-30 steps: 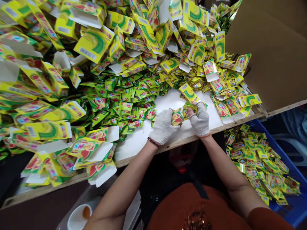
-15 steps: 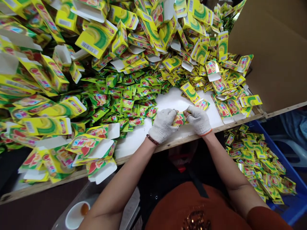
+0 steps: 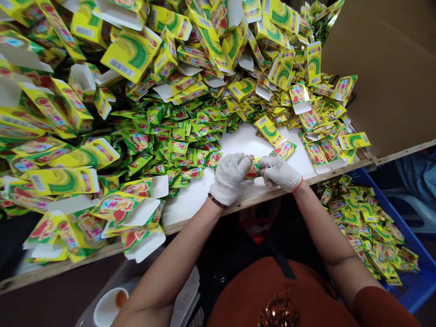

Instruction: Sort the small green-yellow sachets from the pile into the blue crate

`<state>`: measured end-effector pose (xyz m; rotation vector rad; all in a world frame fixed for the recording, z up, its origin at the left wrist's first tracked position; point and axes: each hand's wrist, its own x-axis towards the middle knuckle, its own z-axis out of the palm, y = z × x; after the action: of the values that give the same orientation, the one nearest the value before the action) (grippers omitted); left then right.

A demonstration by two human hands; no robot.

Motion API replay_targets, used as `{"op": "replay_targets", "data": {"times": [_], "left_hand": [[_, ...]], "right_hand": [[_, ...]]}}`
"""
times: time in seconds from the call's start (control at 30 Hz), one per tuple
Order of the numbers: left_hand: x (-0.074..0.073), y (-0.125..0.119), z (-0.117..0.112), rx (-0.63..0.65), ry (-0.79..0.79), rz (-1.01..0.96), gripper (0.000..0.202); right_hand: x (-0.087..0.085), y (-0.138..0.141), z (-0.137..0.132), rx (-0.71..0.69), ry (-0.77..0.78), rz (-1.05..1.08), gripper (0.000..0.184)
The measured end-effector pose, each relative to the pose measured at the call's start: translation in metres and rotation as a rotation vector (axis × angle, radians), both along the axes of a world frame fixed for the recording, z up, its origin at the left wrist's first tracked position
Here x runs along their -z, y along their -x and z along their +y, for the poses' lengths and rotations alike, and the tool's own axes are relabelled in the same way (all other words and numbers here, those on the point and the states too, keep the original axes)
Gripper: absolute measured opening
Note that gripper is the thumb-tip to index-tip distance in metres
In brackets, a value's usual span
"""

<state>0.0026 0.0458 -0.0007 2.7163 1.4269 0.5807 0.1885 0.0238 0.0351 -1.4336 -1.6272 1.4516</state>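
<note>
Both my hands wear white knit gloves and meet over the near edge of the white table (image 3: pixel 204 193). My left hand (image 3: pixel 230 178) and my right hand (image 3: pixel 279 172) are closed from either side on a small stack of green-and-yellow sachets (image 3: pixel 254 169). Just beyond my right hand lie a loose sachet (image 3: pixel 284 149) and a flat yellow carton (image 3: pixel 269 130). A heap of the same sachets (image 3: pixel 177 141) lies to the left of my hands.
Open yellow cartons (image 3: pixel 132 52) are piled high across the back and left of the table. A blue crate (image 3: pixel 405 236) on the right below the table holds several sachets. A brown cardboard sheet (image 3: pixel 391 68) stands at the right. A white bowl (image 3: pixel 109 309) sits below left.
My hands have drawn closer together and squeezed the sachets into a tighter stack. My right hand has turned from upright to lying sideways against the stack.
</note>
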Motion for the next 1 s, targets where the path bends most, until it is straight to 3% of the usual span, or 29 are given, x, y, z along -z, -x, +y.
{"op": "replay_targets", "data": {"times": [0.07,0.13,0.23,0.33,0.4,0.47,0.53,0.6,0.73,0.83,1.0], "left_hand": [[0.0,-0.001,0.0,-0.047,0.019,-0.054,0.054],[0.002,-0.002,0.0,-0.076,0.051,-0.144,0.059],[0.004,-0.003,0.001,0.018,0.181,-0.35,0.061],[0.003,-0.002,0.001,0.096,0.425,-0.659,0.041],[0.003,-0.001,0.001,0.067,0.597,-0.867,0.032],[0.004,0.0,0.002,0.017,0.719,-1.061,0.035],[0.005,-0.001,0.001,-0.009,0.784,-1.224,0.049],[0.004,-0.002,0.0,0.0,0.803,-1.317,0.06],[0.0,-0.003,-0.003,0.062,0.822,-1.267,0.066],[0.001,0.0,-0.003,0.069,0.835,-1.196,0.052],[0.007,0.004,-0.002,0.045,0.772,-1.035,0.027]], "right_hand": [[-0.001,-0.002,-0.001,-0.1,0.12,0.119,0.018],[-0.001,-0.003,0.001,-0.143,0.12,0.141,0.027],[0.004,0.001,0.011,-0.092,-0.055,-0.02,0.017],[0.014,0.007,0.021,-0.015,-0.289,-0.142,0.008],[0.021,0.01,0.022,0.076,-0.442,-0.11,0.008],[0.029,0.013,0.017,0.275,-0.532,-0.055,0.019],[0.036,0.014,0.011,0.482,-0.52,0.009,0.033],[0.041,0.013,0.007,0.553,-0.451,0.08,0.039],[0.042,0.01,0.005,0.46,-0.37,0.177,0.043],[0.037,0.006,0.003,0.383,-0.367,0.153,0.045],[0.031,0.003,-0.001,0.208,-0.434,-0.011,0.023]]}}
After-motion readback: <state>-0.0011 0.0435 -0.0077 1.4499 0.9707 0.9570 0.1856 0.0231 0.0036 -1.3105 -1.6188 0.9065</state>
